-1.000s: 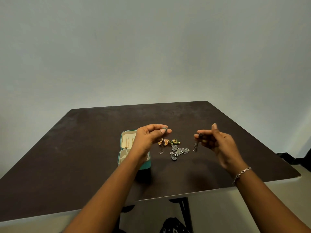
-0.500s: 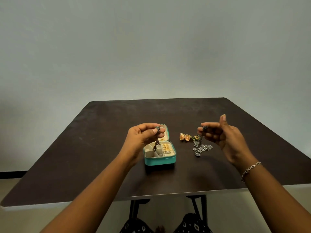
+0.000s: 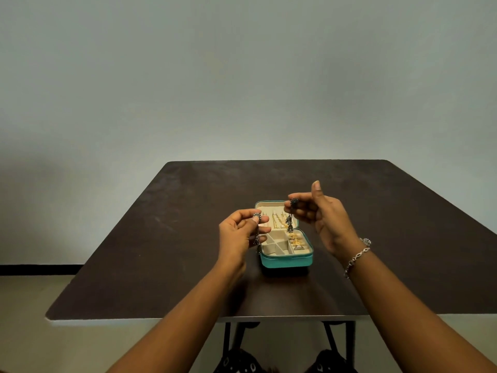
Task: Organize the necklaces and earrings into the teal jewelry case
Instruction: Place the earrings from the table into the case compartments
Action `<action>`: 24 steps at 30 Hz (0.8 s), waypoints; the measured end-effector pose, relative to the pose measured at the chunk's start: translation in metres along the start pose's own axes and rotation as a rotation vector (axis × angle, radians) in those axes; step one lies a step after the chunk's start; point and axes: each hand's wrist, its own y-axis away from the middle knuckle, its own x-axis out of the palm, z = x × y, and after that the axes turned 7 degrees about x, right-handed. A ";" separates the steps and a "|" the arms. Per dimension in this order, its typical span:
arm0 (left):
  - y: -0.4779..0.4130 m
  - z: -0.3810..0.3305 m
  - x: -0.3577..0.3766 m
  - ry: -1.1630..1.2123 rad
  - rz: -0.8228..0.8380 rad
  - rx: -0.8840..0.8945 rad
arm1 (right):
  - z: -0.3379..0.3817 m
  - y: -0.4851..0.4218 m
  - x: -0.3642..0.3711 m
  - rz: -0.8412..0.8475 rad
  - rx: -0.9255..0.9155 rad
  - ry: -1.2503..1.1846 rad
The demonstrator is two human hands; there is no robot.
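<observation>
L hand (image 3: 236, 235): pinches dark earring (image 3: 257, 237), just left of teal case (image 3: 286, 260).
R hand (image 3: 328, 219): pinches 2nd earring (image 3: 290, 224), above case.

Gold trinkets (image 3: 295, 239) in the teal case (image 3: 286, 261) too small for detail (silver piece (image 3: 366, 241) half-hidden behind right wrist (image 3: 345, 250)).

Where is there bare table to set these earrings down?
Bare table: left of the left hand, behind the case to the far edge, and before the case between the forearms. Crowded: over the case, where the right hand dangles an earring, and by its wrist, where a silver piece shows.
</observation>
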 end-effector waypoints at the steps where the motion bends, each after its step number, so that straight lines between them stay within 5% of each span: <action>1: 0.000 0.000 0.000 -0.002 -0.010 0.007 | -0.002 -0.002 0.003 0.006 0.008 -0.009; 24: 0.001 0.005 0.002 0.000 0.018 0.056 | -0.046 -0.001 0.010 -0.003 0.054 -0.109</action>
